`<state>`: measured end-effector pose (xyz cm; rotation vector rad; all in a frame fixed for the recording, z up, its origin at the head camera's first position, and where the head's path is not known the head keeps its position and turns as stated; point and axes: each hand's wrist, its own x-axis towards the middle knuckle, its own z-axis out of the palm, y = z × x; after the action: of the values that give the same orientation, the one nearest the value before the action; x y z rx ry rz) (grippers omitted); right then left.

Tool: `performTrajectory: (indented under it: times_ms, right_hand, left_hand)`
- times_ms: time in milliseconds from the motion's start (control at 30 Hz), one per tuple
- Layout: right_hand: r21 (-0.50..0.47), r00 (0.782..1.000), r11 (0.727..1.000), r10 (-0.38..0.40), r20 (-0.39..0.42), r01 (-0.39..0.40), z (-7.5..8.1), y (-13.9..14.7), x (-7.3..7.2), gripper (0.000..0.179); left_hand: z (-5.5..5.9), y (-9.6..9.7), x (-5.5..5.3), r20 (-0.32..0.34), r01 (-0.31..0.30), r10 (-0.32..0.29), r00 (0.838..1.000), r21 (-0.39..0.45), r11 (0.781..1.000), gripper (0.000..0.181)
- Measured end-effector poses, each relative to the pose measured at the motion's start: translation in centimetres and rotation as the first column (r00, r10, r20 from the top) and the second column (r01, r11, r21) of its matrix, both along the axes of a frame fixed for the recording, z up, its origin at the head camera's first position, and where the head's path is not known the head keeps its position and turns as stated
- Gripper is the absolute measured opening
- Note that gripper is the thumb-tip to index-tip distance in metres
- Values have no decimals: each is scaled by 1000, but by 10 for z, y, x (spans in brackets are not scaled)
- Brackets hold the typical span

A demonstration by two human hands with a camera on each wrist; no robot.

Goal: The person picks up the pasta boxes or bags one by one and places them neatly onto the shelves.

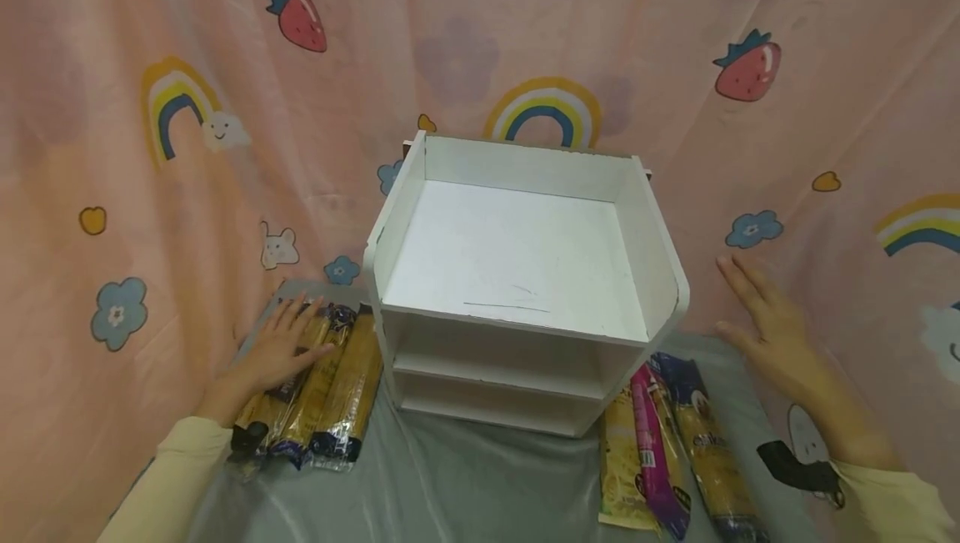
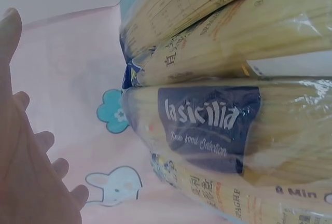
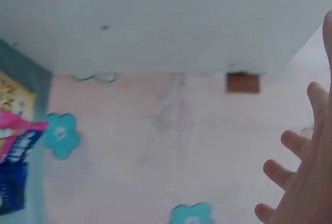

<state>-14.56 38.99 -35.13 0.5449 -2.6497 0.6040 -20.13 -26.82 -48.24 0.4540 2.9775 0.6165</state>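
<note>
My left hand (image 1: 281, 347) is spread over several clear packs of spaghetti (image 1: 351, 384) left of a white shelf unit (image 1: 517, 251); whether it touches them I cannot tell. In the left wrist view, a spaghetti pack (image 2: 207, 125) carries a dark "la sicilia" label, and the fingers hold nothing. On the other side, my right hand (image 1: 772, 334) hovers with fingers extended, apart from the unit and holding nothing. Below and left of it lie a yellow packet (image 1: 624, 460), a pink packet (image 1: 652, 451) and a blue-ended noodle pack (image 1: 708, 451).
The shelf unit has a raised-sided top and lower compartments, standing on a grey cloth (image 1: 465, 476). A pink patterned curtain (image 1: 337, 109) hangs close behind it and along both sides. A brown piece (image 3: 243, 82) juts out at the unit's rear.
</note>
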Motion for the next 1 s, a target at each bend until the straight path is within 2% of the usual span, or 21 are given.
performTrajectory:
  times_ms: [100, 267, 467, 600, 767, 1000]
  right_hand:
    - [-31, 998, 998, 63, -1, -63, 17, -8, -2, 69]
    - [-106, 993, 990, 104, 56, -98, 39, -30, 1, 68]
    - [-152, 980, 975, 177, 91, -162, 54, -52, 2, 73]
    - [-137, 975, 973, 198, 97, -184, 56, -60, 0, 76]
    - [-94, 971, 971, 226, 73, -219, 51, -65, -5, 81]
    - [-145, 979, 975, 184, 90, -170, 39, -70, -5, 82]
  left_hand:
    - [3, -5, 3, 11, -6, 6, 1000, -29, 1000, 88]
    - [8, -13, 9, 34, -28, 28, 999, -2, 1000, 88]
    - [6, -23, 12, 58, -60, 61, 996, -18, 998, 89]
    - [1, -29, 12, 88, -79, 80, 993, -15, 997, 89]
    - [-3, -39, 16, 113, -112, 112, 987, -4, 994, 89]
    - [-8, -50, 23, 166, -152, 139, 976, 68, 986, 89]
